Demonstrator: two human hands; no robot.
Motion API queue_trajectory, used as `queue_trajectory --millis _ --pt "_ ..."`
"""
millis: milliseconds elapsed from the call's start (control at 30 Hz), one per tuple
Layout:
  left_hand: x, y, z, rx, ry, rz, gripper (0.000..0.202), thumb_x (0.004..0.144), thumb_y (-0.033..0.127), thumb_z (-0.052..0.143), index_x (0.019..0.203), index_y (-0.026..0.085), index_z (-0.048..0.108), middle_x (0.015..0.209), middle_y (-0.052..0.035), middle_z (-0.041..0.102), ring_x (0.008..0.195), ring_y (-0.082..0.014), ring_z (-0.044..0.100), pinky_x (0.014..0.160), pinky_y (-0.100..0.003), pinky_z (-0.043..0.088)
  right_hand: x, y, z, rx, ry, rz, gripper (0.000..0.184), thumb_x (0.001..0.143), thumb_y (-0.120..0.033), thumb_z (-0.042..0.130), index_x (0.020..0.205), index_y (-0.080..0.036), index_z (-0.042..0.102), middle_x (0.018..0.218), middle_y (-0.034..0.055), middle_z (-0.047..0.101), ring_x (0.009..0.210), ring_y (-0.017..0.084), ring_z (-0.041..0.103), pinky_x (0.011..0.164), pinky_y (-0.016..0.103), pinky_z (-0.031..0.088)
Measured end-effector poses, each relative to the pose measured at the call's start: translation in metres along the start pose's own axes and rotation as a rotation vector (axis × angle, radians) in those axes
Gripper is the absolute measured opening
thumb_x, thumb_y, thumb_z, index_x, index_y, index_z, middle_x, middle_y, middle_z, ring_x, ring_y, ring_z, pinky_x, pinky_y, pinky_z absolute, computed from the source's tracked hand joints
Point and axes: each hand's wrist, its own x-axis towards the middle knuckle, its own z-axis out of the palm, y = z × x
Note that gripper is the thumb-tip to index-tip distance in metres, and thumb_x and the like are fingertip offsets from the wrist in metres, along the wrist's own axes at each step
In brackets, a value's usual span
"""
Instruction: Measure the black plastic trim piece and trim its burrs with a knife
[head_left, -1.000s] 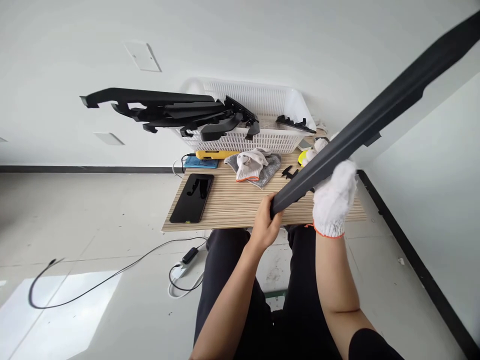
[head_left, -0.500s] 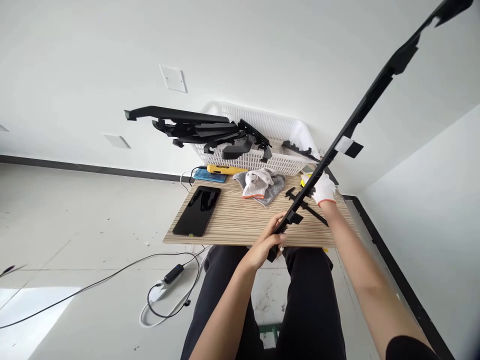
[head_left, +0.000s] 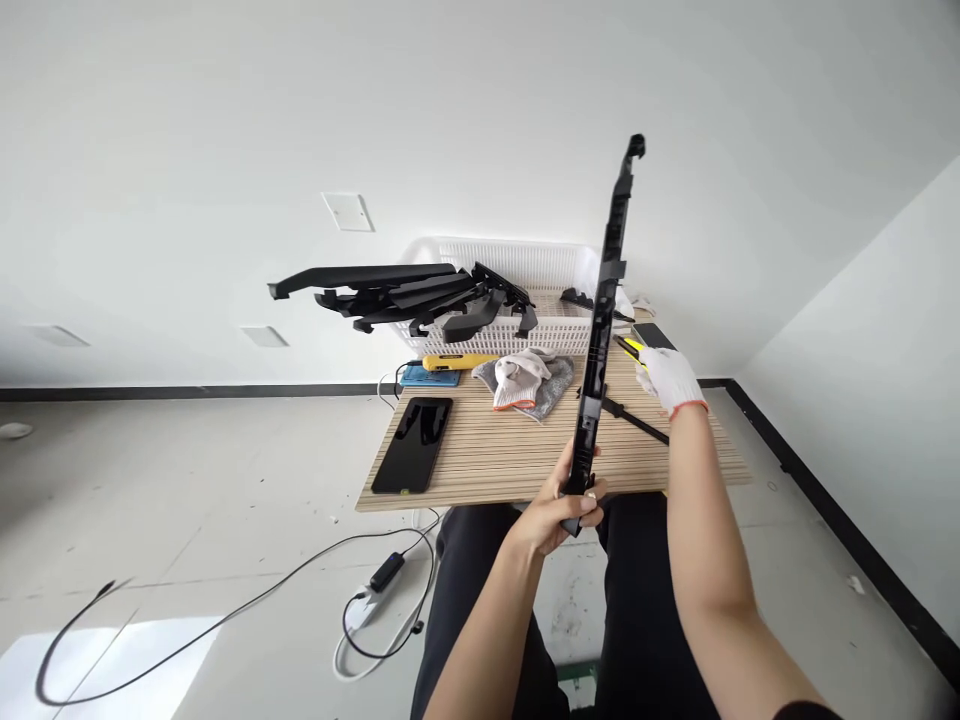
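My left hand [head_left: 562, 512] is closed around the lower end of a long black plastic trim strip [head_left: 602, 318], bare-fingered. The strip stands nearly upright above the table's front edge, with clips and tabs along it. My right hand [head_left: 667, 380], in a white knit glove with an orange cuff, grips a slim yellow-and-black tool [head_left: 632, 347] that looks like a utility knife. Its tip points left, towards the strip but apart from it. Below lies a black caliper [head_left: 637, 421], partly hidden behind the strip.
On the striped wooden table [head_left: 487, 470] lie a black phone [head_left: 412, 445], a grey cloth [head_left: 556, 385], a white glove [head_left: 520, 378] and a yellow tool [head_left: 457, 362]. Behind them, a white basket [head_left: 555, 335] holds several black trim parts [head_left: 390, 290] jutting left. Cables [head_left: 262, 600] trail over the floor.
The trim strip has swung from a rightward slant to nearly upright, its inner side now showing. My right hand has lifted off the table with the yellow-and-black tool. The view has shifted.
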Motion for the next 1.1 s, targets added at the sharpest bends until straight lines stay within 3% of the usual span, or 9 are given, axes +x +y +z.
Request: queue_trajectory --millis 200,333,400,500,567,700,800,933,1100 --pt "0.0 0.001 0.002 -0.023 0.074 -0.014 0.091 0.057 0.024 0.087 0.141 0.039 0.057 0.159 -0.0107 0.045 0.078 -0.0113 0.042 0.053 -0.022 0.028 -0.074 0.036 -0.03 0.282 0.077 0.062 0.036 0.07 -0.034 0.062 0.104 -0.025 0.064 0.083 0.0017 0.07 0.054 0.014 0.06 0.042 0.024 0.039" --pt "0.001 0.002 -0.002 -0.029 0.116 -0.024 0.087 0.061 0.023 0.078 0.144 0.035 0.054 0.159 -0.0107 0.046 0.086 -0.014 0.052 0.054 -0.022 0.035 -0.118 0.067 -0.038 0.544 -0.031 0.062 0.043 0.066 -0.03 0.06 0.108 -0.029 0.065 0.098 0.0018 0.074 0.062 0.015 0.065 0.049 0.026 0.05" --pt "0.001 0.005 -0.005 -0.005 0.141 -0.045 0.079 0.064 0.024 0.073 0.141 0.032 0.056 0.16 -0.0099 0.047 0.098 -0.0196 0.059 0.056 -0.023 0.042 -0.131 0.079 -0.04 0.601 -0.131 0.078 0.04 0.067 -0.03 0.062 0.107 -0.031 0.067 0.096 0.0016 0.074 0.056 0.013 0.06 0.044 0.024 0.043" --pt "0.0 0.01 -0.007 0.036 0.145 -0.083 0.066 0.069 0.027 0.068 0.135 0.028 0.059 0.159 -0.009 0.048 0.126 -0.0319 0.059 0.068 -0.029 0.054 -0.139 0.09 -0.043 0.567 -0.254 0.06 0.035 0.071 -0.032 0.069 0.106 -0.03 0.072 0.089 0.0018 0.073 0.045 0.008 0.046 0.036 0.022 0.025" --pt "0.0 0.014 -0.008 0.035 0.127 -0.082 0.06 0.071 0.027 0.067 0.131 0.025 0.061 0.156 -0.0095 0.052 0.136 -0.0361 0.056 0.087 -0.037 0.058 -0.139 0.094 -0.046 0.495 -0.27 0.025 0.035 0.073 -0.037 0.074 0.108 -0.029 0.074 0.088 0.0033 0.074 0.044 0.007 0.042 0.036 0.023 0.021" --pt "0.001 0.019 -0.008 0.011 0.136 -0.025 0.055 0.071 0.025 0.068 0.125 0.019 0.065 0.147 -0.0134 0.062 0.143 -0.0374 0.052 0.118 -0.048 0.043 -0.137 0.096 -0.055 0.412 -0.255 0.049 0.038 0.065 -0.046 0.083 0.098 -0.027 0.08 0.075 0.0049 0.073 0.043 0.01 0.043 0.037 0.026 0.024" --pt "0.002 0.022 -0.007 0.036 0.183 -0.011 0.061 0.074 0.025 0.066 0.134 0.02 0.061 0.148 -0.0134 0.06 0.147 -0.0378 0.047 0.118 -0.053 0.043 -0.139 0.095 -0.058 0.41 -0.273 0.095 0.032 0.058 -0.044 0.089 0.086 -0.028 0.082 0.062 0.003 0.069 0.042 0.012 0.042 0.038 0.028 0.028" --pt "0.003 0.024 -0.006 0.06 0.225 0.002 0.072 0.079 0.028 0.062 0.15 0.028 0.048 0.152 -0.0089 0.056 0.148 -0.0384 0.044 0.111 -0.059 0.048 -0.142 0.091 -0.057 0.33 -0.346 0.115 0.028 0.056 -0.045 0.09 0.077 -0.03 0.082 0.065 0.0041 0.071 0.04 0.011 0.038 0.037 0.031 0.028" --pt "0.005 0.023 -0.003 0.05 0.257 0.038 0.075 0.081 0.032 0.058 0.154 0.031 0.042 0.15 -0.0065 0.059 0.149 -0.0368 0.044 0.114 -0.062 0.044 -0.142 0.091 -0.051 0.209 -0.449 0.105 0.026 0.062 -0.046 0.089 0.08 -0.029 0.083 0.061 0.0028 0.068 0.042 0.013 0.043 0.039 0.032 0.034"
